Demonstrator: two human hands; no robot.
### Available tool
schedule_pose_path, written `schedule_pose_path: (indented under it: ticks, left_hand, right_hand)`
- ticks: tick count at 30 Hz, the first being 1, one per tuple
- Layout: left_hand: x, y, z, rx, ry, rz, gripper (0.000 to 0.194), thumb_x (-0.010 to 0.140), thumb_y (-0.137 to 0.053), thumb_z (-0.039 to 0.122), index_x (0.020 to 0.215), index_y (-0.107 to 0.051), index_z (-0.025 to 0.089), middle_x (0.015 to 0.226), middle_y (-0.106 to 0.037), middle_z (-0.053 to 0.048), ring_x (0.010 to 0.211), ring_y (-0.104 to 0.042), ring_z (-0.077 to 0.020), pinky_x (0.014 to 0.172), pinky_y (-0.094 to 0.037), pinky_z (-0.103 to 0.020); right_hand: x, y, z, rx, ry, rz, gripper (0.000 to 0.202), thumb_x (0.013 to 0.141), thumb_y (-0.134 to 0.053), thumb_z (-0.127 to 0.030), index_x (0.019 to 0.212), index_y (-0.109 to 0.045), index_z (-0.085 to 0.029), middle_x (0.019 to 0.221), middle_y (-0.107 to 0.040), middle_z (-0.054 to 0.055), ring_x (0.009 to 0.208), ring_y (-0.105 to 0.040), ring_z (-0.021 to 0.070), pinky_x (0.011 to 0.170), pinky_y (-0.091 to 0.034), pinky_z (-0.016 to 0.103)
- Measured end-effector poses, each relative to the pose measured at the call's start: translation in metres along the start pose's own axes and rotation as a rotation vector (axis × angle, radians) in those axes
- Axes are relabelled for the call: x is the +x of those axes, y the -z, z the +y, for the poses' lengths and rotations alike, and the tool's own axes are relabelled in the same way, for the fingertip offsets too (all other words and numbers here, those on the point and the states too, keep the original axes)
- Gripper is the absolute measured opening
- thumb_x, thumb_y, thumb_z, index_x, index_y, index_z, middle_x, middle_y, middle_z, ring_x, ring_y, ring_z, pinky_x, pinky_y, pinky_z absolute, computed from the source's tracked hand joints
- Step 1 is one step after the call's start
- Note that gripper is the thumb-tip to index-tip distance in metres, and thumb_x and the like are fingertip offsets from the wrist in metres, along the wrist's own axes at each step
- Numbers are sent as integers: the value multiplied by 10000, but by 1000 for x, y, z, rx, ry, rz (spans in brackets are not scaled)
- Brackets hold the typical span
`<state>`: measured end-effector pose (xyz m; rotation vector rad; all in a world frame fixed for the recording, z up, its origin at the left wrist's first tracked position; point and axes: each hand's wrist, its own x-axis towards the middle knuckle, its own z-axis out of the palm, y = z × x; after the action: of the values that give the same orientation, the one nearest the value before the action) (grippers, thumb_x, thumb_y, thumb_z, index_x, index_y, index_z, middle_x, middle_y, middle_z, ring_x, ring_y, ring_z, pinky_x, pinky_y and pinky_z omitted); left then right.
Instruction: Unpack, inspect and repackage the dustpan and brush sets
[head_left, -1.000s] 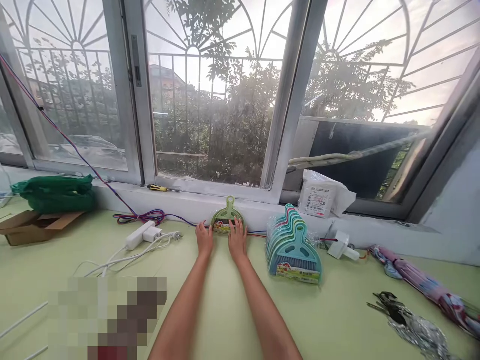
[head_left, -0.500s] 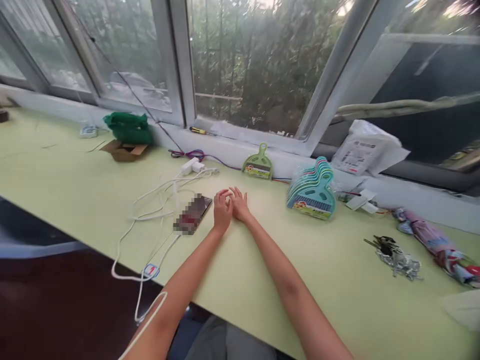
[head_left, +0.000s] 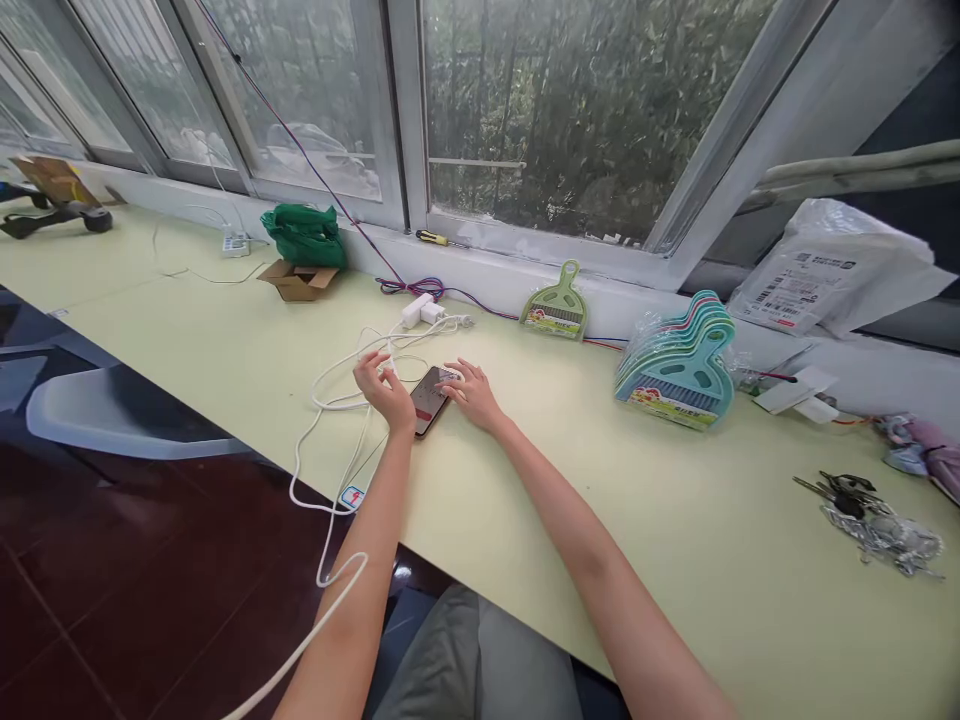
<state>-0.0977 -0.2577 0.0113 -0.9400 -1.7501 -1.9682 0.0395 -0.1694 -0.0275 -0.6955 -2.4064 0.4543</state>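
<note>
A dark phone (head_left: 429, 402) lies on the pale green table (head_left: 495, 520), its screen facing up. My left hand (head_left: 385, 390) is at the phone's left side, fingers bent and apart, with nothing seen in it. From the right, my right hand (head_left: 472, 392) reaches over the phone's upper right edge, fingers spread and holding nothing. White cables (head_left: 337, 405) loop on the table left of my left hand, and one crosses my left forearm. Behind them sits a white plug adapter (head_left: 418, 310).
Against the sill stand a green dustpan set (head_left: 556, 303) and a stack of blue-green dustpans (head_left: 679, 375). Keys (head_left: 847, 495) lie at the right. A green bag (head_left: 304, 237) rests on a cardboard box (head_left: 298, 282) at the back left.
The view has swung left. My hands, close together before, have parted; my left hand has moved left beside the phone, and my right hand now reaches over its edge.
</note>
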Motion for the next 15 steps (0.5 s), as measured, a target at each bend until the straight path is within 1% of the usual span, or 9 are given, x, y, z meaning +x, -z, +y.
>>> schedule_pose_path:
  ticks: [3, 6, 8, 11, 13, 15]
  left_hand:
    - [1, 2, 1, 13, 20, 28, 248, 875, -382, 93, 1017, -562, 188, 1177, -521, -117, 1182, -484, -179, 787, -497, -251]
    - [1, 1, 2, 1, 13, 36, 241, 877, -388, 97, 1017, -562, 187, 1177, -512, -116, 1178, -483, -179, 797, -499, -252]
    - [1, 0, 2, 0, 9, 34, 232, 879, -394, 102, 1013, -564, 186, 1176, -511, -116, 1171, -486, -178, 798, -501, -251]
    - [1, -1, 2, 15, 16, 24, 220, 881, -403, 111, 1006, -566, 190, 1169, -513, -114, 1166, -488, -176, 794, -506, -245]
    - [1, -2, 2, 13, 15, 16, 215, 882, -405, 115, 1000, -567, 190, 1168, -511, -113, 1160, -491, -174, 789, -509, -242]
    - [1, -2, 1, 5, 9, 12, 216, 878, -403, 111, 997, -566, 188, 1171, -505, -115, 1159, -492, -174, 785, -511, -240]
  right_hand:
    - [1, 2, 2, 64, -36, 104, 346, 981, -365, -406, 1104, -672, -304, 1372, -512, 19, 1376, -321, 203, 1123, -279, 440]
    - [2, 1, 5, 71, -117, 136, 330, 979, -380, -381, 1080, -680, -289, 1348, -531, 24, 1362, -337, 207, 1099, -312, 415]
    - [2, 1, 5, 53, -141, 116, 317, 974, -392, -376, 1078, -679, -285, 1349, -530, 26, 1362, -336, 210, 1095, -314, 416]
    - [2, -1, 3, 7, -124, 83, 306, 970, -405, -378, 1108, -663, -288, 1364, -517, 32, 1371, -324, 211, 1108, -292, 436]
    - [2, -3, 3, -37, -127, 75, 317, 972, -396, -386, 1160, -634, -293, 1393, -489, 39, 1389, -296, 216, 1131, -240, 478]
    - [2, -5, 4, -76, -168, 66, 347, 976, -377, -398, 1232, -585, -291, 1434, -442, 55, 1410, -253, 228, 1142, -180, 534]
